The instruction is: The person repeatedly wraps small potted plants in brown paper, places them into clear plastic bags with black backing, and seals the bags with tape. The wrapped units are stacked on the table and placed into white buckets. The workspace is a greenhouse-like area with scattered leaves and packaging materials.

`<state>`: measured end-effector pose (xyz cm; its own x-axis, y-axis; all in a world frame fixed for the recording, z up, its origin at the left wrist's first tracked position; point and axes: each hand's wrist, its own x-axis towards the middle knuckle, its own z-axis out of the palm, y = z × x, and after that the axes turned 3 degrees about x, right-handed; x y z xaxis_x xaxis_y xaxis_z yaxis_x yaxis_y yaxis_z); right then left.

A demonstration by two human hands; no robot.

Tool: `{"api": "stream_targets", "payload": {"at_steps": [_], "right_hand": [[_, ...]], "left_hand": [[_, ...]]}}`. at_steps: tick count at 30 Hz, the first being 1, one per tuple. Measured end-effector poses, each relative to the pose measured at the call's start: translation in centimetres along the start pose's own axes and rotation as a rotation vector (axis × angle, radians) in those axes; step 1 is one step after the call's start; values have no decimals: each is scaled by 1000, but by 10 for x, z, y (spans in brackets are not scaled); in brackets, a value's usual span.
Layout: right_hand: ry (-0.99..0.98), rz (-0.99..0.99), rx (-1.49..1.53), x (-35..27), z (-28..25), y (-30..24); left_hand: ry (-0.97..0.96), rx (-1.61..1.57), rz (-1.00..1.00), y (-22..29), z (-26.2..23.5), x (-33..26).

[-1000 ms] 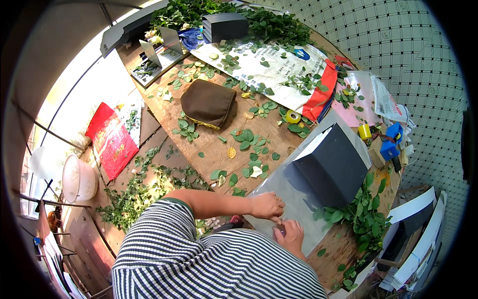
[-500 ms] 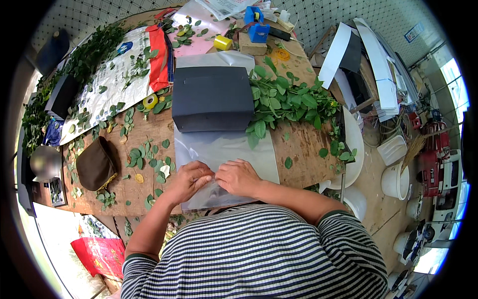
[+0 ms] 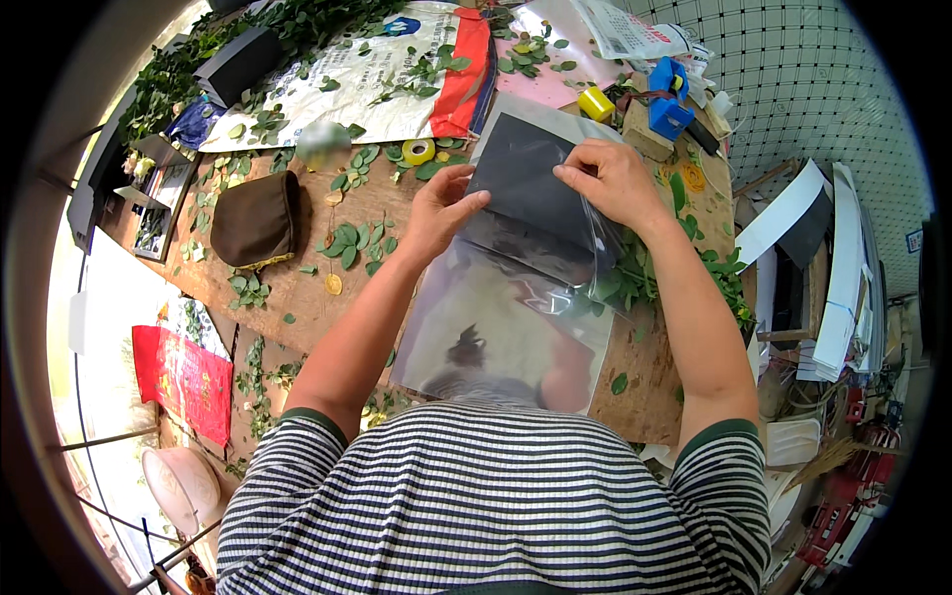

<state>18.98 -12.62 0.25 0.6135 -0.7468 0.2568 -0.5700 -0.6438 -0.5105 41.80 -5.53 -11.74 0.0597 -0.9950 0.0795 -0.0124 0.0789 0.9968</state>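
Observation:
A black box (image 3: 531,164) lies on clear plastic film (image 3: 496,327) spread over the wooden table. My right hand (image 3: 617,183) pinches the film's edge at the box's right side, where the sheet is drawn up over the box in shiny folds. At the box's left edge is my left hand (image 3: 441,213), thumb and fingers curled as if on the film's other side; the film there is hard to see. Green leafy stems (image 3: 635,273) stick out from under my right forearm, partly hidden by it.
Beyond the box are a yellow tape roll (image 3: 596,103) and a blue tape dispenser (image 3: 670,97). A brown cloth pouch (image 3: 255,220) and a yellow tape ring (image 3: 417,151) lie to the left among loose leaves. A white printed sack (image 3: 377,84) covers the back left.
Both hands have moved from the near part of the film up to the box, bringing film over it. The view has turned, so the table now appears tilted.

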Motion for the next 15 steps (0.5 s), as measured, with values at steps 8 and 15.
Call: {"api": "stream_targets", "payload": {"at_steps": [8,15], "right_hand": [[-317,234,389,26,27,70],[-502,355,682,36,35,90]], "left_hand": [[14,12,-163,12,-3,5],[-120,109,-329,23,-18,9]]}}
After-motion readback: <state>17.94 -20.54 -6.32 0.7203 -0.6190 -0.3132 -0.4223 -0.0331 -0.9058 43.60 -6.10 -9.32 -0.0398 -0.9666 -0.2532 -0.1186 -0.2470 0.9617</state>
